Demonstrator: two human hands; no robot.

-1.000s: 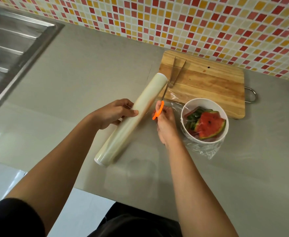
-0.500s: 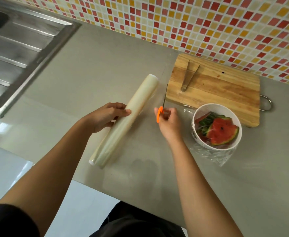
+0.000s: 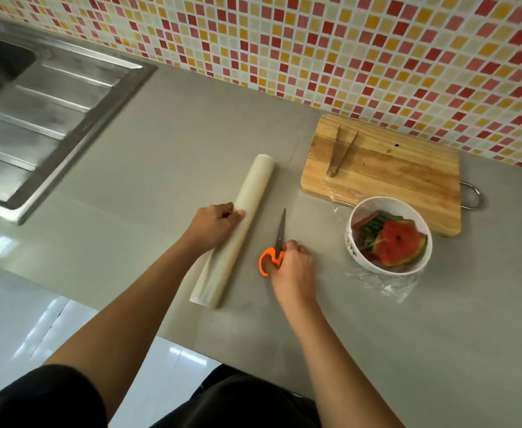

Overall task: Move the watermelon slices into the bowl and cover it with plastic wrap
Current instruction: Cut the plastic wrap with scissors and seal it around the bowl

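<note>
A white bowl [image 3: 355, 251] holding watermelon slices [image 3: 400, 242] stands on the grey counter, with clear plastic wrap [image 3: 383, 284] stretched over it and crumpled below its near side. A long roll of plastic wrap [image 3: 253, 193] lies diagonally on the counter left of the bowl. My left hand [image 3: 213, 227] grips the roll around its middle. My right hand [image 3: 293, 264] holds orange-handled scissors [image 3: 276, 245] low on the counter between roll and bowl, blades pointing away from me.
A wooden cutting board [image 3: 401, 171] with metal tongs [image 3: 338, 154] on it lies behind the bowl against the tiled wall. A steel sink and drainboard [image 3: 43, 115] fill the far left. The counter's front edge runs just below the roll.
The scissors have come down from the far end of the roll toward me and now rest near the counter. The view has shifted so everything sits further right.
</note>
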